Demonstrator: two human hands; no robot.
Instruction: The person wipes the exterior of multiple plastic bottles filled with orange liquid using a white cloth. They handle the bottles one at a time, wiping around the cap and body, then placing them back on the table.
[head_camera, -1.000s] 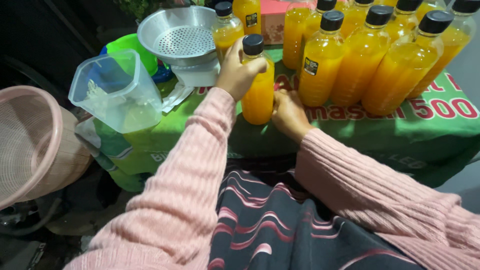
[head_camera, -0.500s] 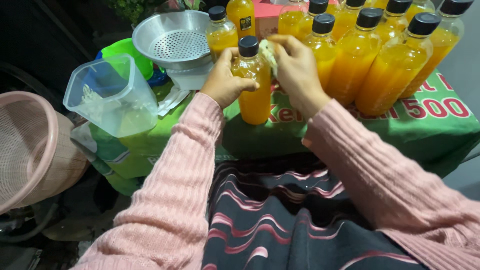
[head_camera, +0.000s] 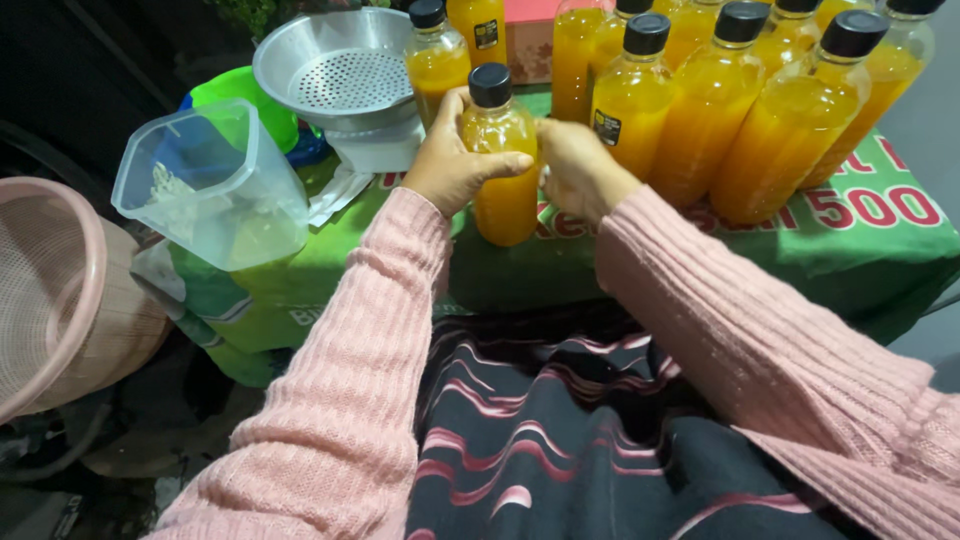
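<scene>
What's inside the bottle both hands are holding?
The bottle holds orange liquid up to its neck, under a black cap. The left hand and right hand cover parts of its sides.

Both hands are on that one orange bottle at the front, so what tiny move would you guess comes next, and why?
Probably sliding it back towards the row of filled bottles. The left hand wraps the black-capped orange juice bottle, the right hand touches its side, and it stands upright on the green printed cloth, apart from that row.

right hand (head_camera: 572, 168) lower on bottle (head_camera: 503, 160)
</scene>
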